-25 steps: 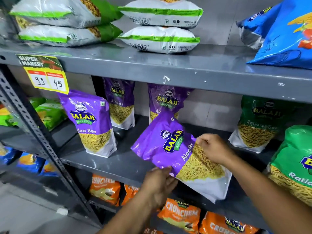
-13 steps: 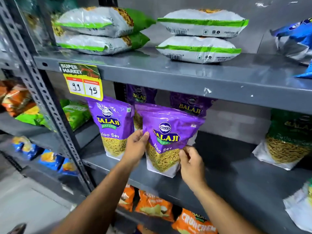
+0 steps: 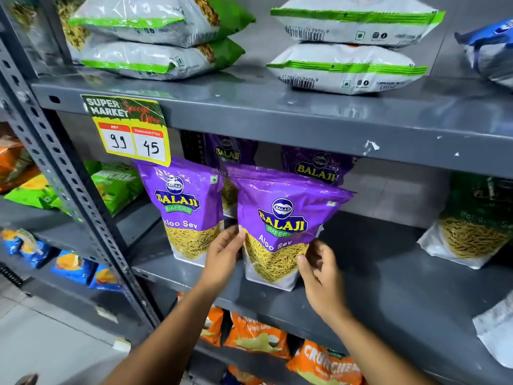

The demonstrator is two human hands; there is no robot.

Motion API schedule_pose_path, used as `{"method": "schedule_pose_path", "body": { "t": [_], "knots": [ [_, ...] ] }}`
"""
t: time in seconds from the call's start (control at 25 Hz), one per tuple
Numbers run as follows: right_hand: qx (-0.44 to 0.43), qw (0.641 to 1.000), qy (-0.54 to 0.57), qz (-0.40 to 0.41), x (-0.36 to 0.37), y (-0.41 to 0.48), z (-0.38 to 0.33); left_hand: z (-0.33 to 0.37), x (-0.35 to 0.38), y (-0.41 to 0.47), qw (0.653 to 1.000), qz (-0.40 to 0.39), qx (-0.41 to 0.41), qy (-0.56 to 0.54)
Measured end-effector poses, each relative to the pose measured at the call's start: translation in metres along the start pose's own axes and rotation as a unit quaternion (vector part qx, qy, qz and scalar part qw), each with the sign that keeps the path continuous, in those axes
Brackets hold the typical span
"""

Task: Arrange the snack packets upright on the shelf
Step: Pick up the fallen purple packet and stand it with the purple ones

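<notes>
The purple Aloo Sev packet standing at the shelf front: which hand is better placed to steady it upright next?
Probably the left hand: its fingers already touch the left edge of the front purple Aloo Sev packet. The right hand is open beside its lower right corner, seemingly apart.

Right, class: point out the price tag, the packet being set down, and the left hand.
Price tag (image 3: 133, 134), head view: on the white price boxes.
Packet (image 3: 280, 218), head view: on its purple front, at the logo.
Left hand (image 3: 223, 255), head view: on the back of the hand.
</notes>
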State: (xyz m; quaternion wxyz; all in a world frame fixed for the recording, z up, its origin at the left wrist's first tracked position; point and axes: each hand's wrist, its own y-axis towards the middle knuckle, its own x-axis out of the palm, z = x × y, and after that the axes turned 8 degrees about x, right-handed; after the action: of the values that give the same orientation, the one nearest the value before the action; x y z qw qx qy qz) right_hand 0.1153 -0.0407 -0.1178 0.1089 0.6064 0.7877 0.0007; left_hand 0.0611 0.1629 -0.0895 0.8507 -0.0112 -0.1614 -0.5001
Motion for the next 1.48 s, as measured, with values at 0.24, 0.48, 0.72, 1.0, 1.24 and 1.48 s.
{"method": "schedule_pose_path", "body": {
  "t": [0.24,0.48,0.72,1.0,1.24,1.48],
  "knots": [
    [0.008,0.989,-0.146,-0.035,-0.005,-0.013,0.020,-0.027,-0.036,-0.013,0.988,-0.079,-0.043,0.126],
    [0.013,0.975,-0.219,-0.024,0.001,-0.010,0.022,-0.032,-0.039,-0.012,0.969,-0.167,-0.025,0.182],
    [0.020,0.972,-0.235,-0.002,0.004,-0.012,0.027,-0.036,-0.044,-0.004,0.965,-0.175,-0.028,0.191],
    [0.052,0.970,-0.237,0.001,-0.016,-0.018,0.021,-0.040,-0.029,-0.010,0.946,-0.152,0.005,0.286],
    [0.078,0.972,-0.216,0.039,-0.017,-0.035,0.026,-0.041,-0.032,-0.017,0.917,-0.214,0.056,0.331],
    [0.082,0.975,-0.206,0.025,-0.015,-0.035,0.025,-0.038,-0.032,-0.020,0.907,-0.215,0.077,0.353]
  ]
}}
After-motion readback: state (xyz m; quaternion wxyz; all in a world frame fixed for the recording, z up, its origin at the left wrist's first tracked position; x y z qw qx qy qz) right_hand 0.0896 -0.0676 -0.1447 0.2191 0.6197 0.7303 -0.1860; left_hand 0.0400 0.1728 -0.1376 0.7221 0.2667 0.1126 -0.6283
